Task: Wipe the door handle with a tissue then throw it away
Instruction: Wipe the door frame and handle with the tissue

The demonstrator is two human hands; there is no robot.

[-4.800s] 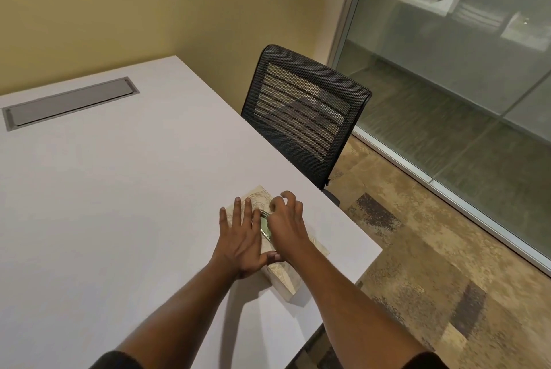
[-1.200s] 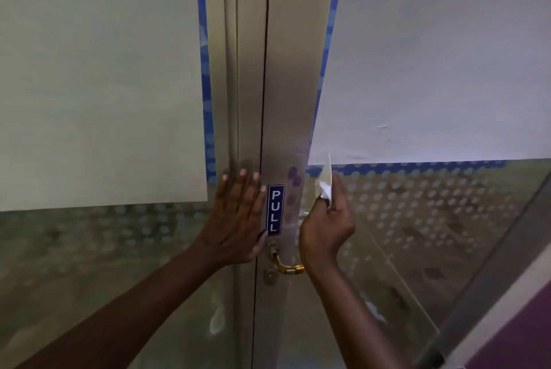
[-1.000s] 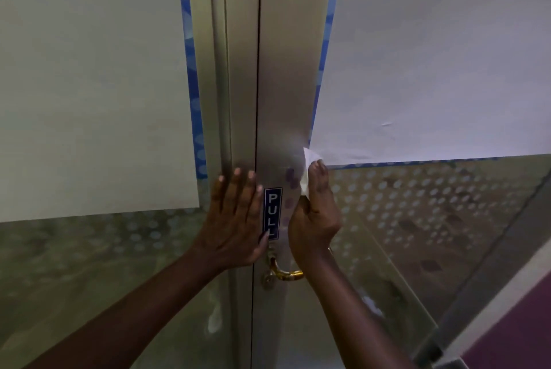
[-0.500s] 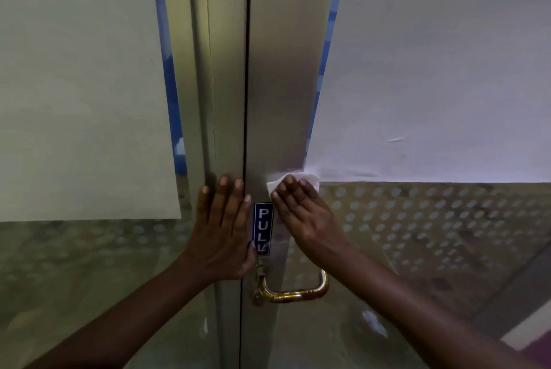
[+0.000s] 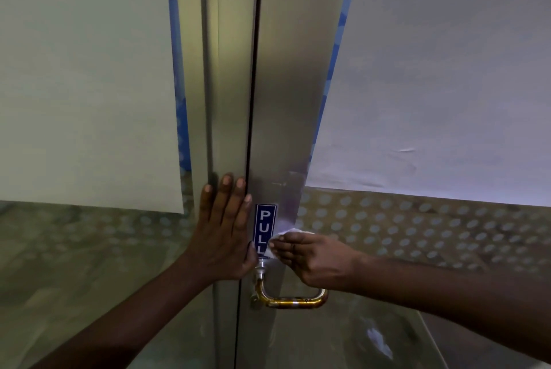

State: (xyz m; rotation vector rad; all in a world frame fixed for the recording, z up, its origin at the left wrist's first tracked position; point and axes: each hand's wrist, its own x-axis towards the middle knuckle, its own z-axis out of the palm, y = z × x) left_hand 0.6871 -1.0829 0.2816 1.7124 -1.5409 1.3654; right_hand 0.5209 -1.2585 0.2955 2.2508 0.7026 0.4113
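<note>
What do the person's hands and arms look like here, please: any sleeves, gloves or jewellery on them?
Both forearms are bare as far as the frame shows; no sleeve edge is in view. The left hand and right hand wear no gloves. No rings, watch or bracelet show on the visible fingers and wrists. The left hand's fingernails are short and unpainted.

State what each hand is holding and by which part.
The right hand presses a white tissue under its fingers against the door frame, just above the handle. The left hand holds nothing; it lies flat on the frame.
</note>
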